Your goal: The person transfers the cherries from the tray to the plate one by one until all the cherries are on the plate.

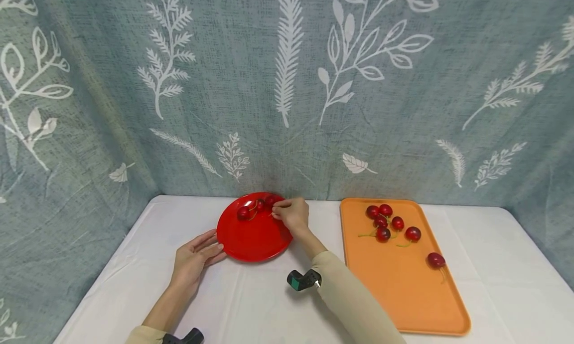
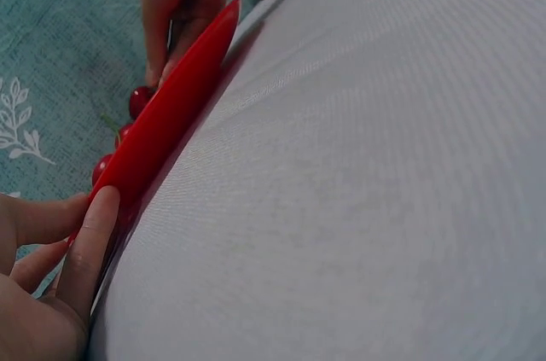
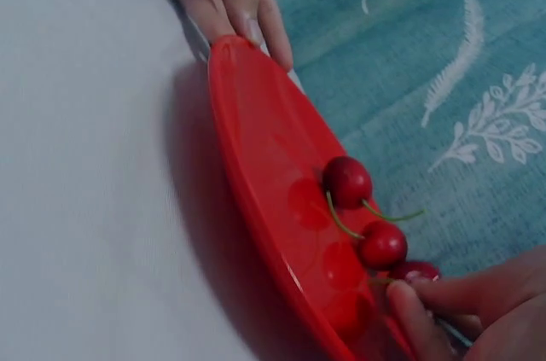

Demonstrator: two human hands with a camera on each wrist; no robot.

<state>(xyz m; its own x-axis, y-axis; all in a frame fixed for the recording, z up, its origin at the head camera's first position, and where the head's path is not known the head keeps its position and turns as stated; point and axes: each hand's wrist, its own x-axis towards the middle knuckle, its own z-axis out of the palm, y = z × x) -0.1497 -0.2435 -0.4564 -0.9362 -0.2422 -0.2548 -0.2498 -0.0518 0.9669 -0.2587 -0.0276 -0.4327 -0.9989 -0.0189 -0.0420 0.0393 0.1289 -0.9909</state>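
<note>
A red plate point(image 1: 256, 242) lies on the white cloth, with cherries near its far edge. My left hand point(image 1: 193, 261) grips the plate's left rim; in the left wrist view the fingers point(image 2: 95, 229) lie along that rim. At the plate's far right, my right hand point(image 1: 293, 217) pinches a thin green stem. In the right wrist view, thumb and finger of that hand point(image 3: 478, 305) are on the stem beside a partly hidden cherry point(image 3: 415, 271). Two more cherries, one point(image 3: 347, 182) and another point(image 3: 382, 245), rest next to it on the plate.
An orange tray point(image 1: 403, 299) stands to the right, holding several stemmed cherries toward its far end and one cherry point(image 1: 435, 260) near its right edge. A teal leaf-patterned curtain point(image 1: 251, 85) hangs behind and at the sides of the white-covered table point(image 1: 251, 304).
</note>
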